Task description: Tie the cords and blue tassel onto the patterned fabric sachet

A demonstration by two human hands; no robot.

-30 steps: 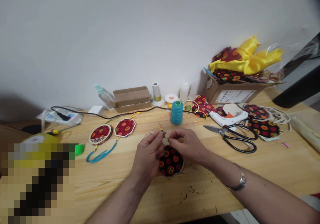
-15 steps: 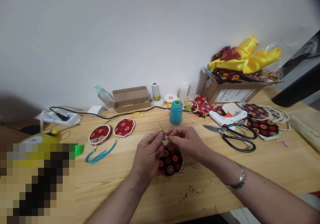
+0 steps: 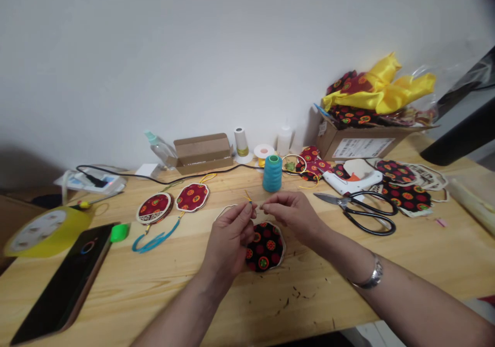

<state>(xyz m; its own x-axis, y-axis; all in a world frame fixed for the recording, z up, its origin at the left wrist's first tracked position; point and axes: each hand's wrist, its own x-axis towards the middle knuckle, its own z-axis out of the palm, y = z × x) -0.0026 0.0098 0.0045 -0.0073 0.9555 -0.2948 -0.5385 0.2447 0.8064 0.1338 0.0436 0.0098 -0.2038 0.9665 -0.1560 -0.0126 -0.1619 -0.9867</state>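
My left hand (image 3: pixel 235 228) pinches a short yellow cord (image 3: pixel 248 197) with a bit of blue on it, its end sticking up past the thumb. To its right, my right hand (image 3: pixel 288 214) has thumb and fingertips pressed together; whatever they hold is too small to make out. A small gap separates the two hands. Below them on the table lies a black scalloped fabric piece (image 3: pixel 266 246) with red and orange flowers and a pale rim, its left edge partly behind my left hand. A teal thread cone (image 3: pixel 273 174) stands upright just beyond my hands.
Black-handled scissors (image 3: pixel 365 210) and a white glue gun (image 3: pixel 353 183) lie to the right, before a cardboard box (image 3: pixel 358 143) of fabric. Two red ornaments (image 3: pixel 192 197) lie left of centre. A phone (image 3: pixel 65 285) and yellow tape roll (image 3: pixel 46 231) are at far left.
My right hand has moved slightly right, away from my left hand, opening a gap between the fingertips. My left hand stays in place with the yellow cord.
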